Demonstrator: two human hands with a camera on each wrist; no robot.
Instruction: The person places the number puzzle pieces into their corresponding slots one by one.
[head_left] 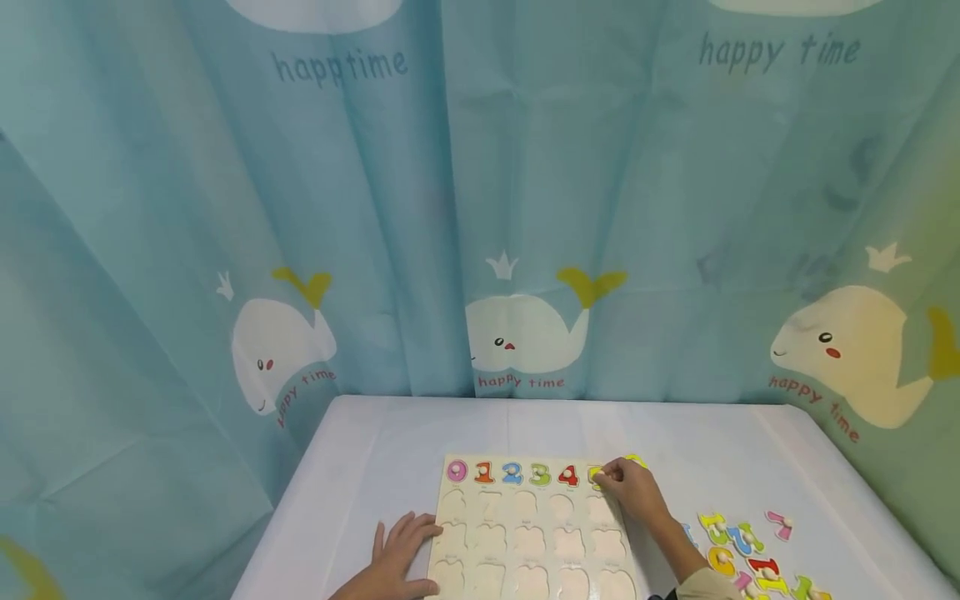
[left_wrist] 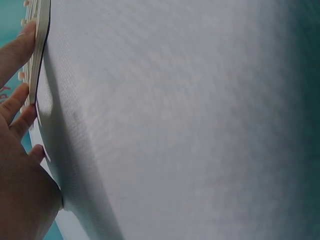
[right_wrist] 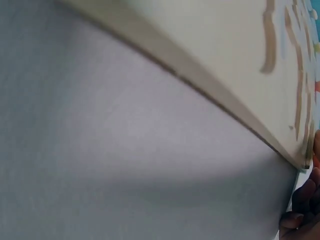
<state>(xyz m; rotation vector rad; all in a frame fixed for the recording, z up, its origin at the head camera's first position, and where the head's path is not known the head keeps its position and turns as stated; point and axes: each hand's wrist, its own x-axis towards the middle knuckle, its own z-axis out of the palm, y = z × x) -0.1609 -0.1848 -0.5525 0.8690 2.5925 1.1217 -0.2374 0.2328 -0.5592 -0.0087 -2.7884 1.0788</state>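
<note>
A pale wooden puzzle board (head_left: 510,520) lies on the table, with a pink 0 (head_left: 457,472), red 1 (head_left: 484,473), blue 2 (head_left: 512,474), green 3 (head_left: 540,475) and red 4 (head_left: 567,476) along its top row. At that row's right end my right hand (head_left: 636,492) pinches the yellow number 5 piece (head_left: 594,472), mostly hidden by fingers. My left hand (head_left: 401,554) touches the board's left edge with spread fingers. The left wrist view shows those fingers against the board's side (left_wrist: 42,50); in the right wrist view, only curled fingers (right_wrist: 305,192) appear beside the board corner.
Right of the board lie several loose number pieces, among them a blue 2 (head_left: 745,539), an orange 6 (head_left: 722,561) and a pink 7 (head_left: 780,525). A yellow piece (head_left: 637,459) shows behind my right hand. A blue whale-print curtain (head_left: 525,208) hangs behind the white table (head_left: 360,467).
</note>
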